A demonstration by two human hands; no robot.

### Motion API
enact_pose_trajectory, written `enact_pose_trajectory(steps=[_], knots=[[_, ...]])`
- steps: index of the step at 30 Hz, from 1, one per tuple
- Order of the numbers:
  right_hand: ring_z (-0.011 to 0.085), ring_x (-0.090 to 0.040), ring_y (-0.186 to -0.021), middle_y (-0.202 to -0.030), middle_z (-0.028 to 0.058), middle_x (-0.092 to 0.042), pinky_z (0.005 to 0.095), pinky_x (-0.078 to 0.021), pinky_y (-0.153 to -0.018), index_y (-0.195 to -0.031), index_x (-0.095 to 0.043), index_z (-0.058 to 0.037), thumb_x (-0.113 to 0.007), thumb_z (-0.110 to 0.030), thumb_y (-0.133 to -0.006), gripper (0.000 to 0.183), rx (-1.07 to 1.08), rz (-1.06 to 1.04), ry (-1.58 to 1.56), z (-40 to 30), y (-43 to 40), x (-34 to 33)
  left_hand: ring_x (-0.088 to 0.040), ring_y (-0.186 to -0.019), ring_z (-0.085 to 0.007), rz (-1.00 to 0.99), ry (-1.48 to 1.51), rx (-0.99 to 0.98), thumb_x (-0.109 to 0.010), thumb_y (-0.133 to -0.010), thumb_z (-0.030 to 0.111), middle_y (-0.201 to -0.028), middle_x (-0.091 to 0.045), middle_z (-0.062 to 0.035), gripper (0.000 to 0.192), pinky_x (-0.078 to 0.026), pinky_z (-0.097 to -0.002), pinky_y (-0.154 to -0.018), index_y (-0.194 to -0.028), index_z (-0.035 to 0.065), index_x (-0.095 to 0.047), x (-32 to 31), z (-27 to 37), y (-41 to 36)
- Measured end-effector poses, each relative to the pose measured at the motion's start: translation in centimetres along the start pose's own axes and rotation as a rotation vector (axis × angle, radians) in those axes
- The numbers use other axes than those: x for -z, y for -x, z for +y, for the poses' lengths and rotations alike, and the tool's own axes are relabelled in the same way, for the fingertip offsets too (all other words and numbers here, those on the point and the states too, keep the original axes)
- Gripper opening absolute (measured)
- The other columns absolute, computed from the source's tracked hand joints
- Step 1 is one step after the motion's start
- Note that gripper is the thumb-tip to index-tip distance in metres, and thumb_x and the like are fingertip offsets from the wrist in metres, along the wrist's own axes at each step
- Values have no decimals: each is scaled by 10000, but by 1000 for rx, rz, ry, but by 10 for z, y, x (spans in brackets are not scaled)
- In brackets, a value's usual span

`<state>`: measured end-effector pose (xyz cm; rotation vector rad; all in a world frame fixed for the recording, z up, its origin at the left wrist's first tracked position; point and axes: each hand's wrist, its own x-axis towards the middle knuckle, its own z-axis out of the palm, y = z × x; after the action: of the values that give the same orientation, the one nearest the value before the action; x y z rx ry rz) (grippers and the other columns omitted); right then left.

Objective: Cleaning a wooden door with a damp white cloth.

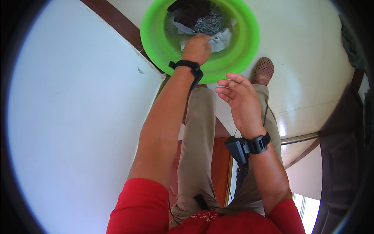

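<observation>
A bright green plastic basin (248,35) stands on the floor before me, holding cloudy water with white suds. My left hand (197,48) reaches over its near side, fingers curled down on a wet white cloth (221,40). The fingertips are partly hidden from above. Behind that cloth, a dark brown cloth (190,13) lies bunched in the water, with a patch of suds (209,24) beside it. My right hand (241,98) hangs in the air just outside the near right rim, palm turned inward. Its fingers are loosely bent and hold nothing.
A white wall (73,117) runs along my left, with a dark brown floor border (122,22) at its foot. Pale glossy tiles (298,64) lie to the right. My foot in a brown woven shoe (263,70) is close to the basin. A dark panelled door (342,163) is at lower right.
</observation>
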<state>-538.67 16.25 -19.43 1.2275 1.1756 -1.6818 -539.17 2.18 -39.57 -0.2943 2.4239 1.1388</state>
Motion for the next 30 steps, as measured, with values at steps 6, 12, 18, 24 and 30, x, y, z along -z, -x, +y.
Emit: enact_pose_trajectory(steps=[6,12,18,24,30], knots=[[225,-643,-951,-1055,131,-642,352,-473,-895,-1164,-546,-29,-520,-126,-936,249,0,-47,0,-3,3,-1,-610,-924,-333,56,-392,61,-635,-735,166,-978,-682,-137,306,-432,-430,-878,-1034,114,-676,-27,15,-1],[228,-644,-954,-1055,132,-646,354,-475,-899,-1168,-544,-29,-516,-125,-938,251,-15,-50,-4,-1,3,-3,-586,-836,-326,80,-195,-198,-601,-749,94,-840,-653,-123,240,-417,-444,-819,-971,108,-689,10,21,37],[176,-650,-892,-1023,111,-660,300,-487,-833,-1170,-538,-28,-485,-119,-963,232,4,-64,-48,-1,1,2,-518,-746,-270,105,-38,-532,-632,-713,62,-735,-514,-47,167,-398,-415,-742,-850,118,-710,66,65,75],[175,-648,-883,-999,110,-652,297,-487,-828,-1165,-534,-17,-492,-111,-959,231,-8,-48,-55,-3,2,-7,-541,-823,-259,14,-95,-359,-655,-686,58,-802,-535,-46,259,-427,-388,-749,-922,147,-718,55,30,106],[181,-648,-890,-1015,116,-648,299,-487,-833,-1168,-530,-16,-492,-109,-959,233,-4,-49,-38,0,3,1,-565,-932,-368,153,-49,4,-623,-812,96,-999,-603,-181,228,-467,-444,-823,-1024,36,-682,31,-3,85]])
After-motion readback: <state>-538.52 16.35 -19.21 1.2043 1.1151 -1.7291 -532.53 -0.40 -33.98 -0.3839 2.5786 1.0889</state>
